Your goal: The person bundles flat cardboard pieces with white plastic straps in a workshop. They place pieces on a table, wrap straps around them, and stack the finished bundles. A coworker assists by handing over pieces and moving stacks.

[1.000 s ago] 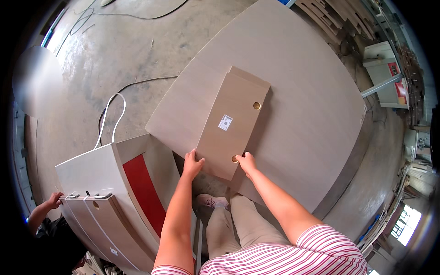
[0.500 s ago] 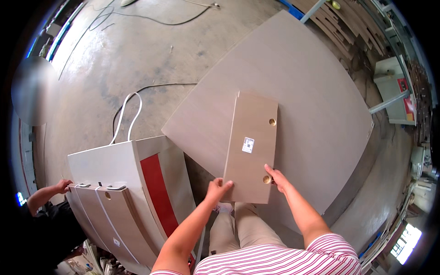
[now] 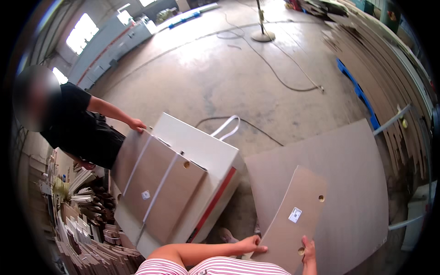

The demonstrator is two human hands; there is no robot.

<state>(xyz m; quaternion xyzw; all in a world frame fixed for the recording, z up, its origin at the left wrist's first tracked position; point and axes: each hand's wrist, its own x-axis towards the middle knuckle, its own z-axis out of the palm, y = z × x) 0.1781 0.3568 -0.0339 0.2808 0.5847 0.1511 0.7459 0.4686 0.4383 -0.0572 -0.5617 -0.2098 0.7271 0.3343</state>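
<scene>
A flat brown board (image 3: 283, 236) with a white label and two round brass-coloured holes is between my hands, above a large brown panel (image 3: 357, 183). My left hand (image 3: 251, 246) grips its near left edge, thumb on top. My right hand (image 3: 309, 253) holds the right edge, thumb beside the nearer hole; its other fingers are mostly hidden. On my left, a stack of brown boards (image 3: 158, 183) bound with two white straps lies on a white box-like machine (image 3: 195, 133) with a red stripe. A loop of white strap (image 3: 231, 124) rises behind it.
A person in black (image 3: 87, 123) stands at the far left, one hand (image 3: 137, 124) at the bound stack's corner. Piled board offcuts (image 3: 91, 243) lie at the lower left. Cables (image 3: 279, 80) cross the floor near a round-based stand (image 3: 262, 35). Long boards (image 3: 366, 78) line the right.
My view has swung left and up, bringing the person in black and more of the floor into sight. Both hands stay on the labelled board, now lower right in view.
</scene>
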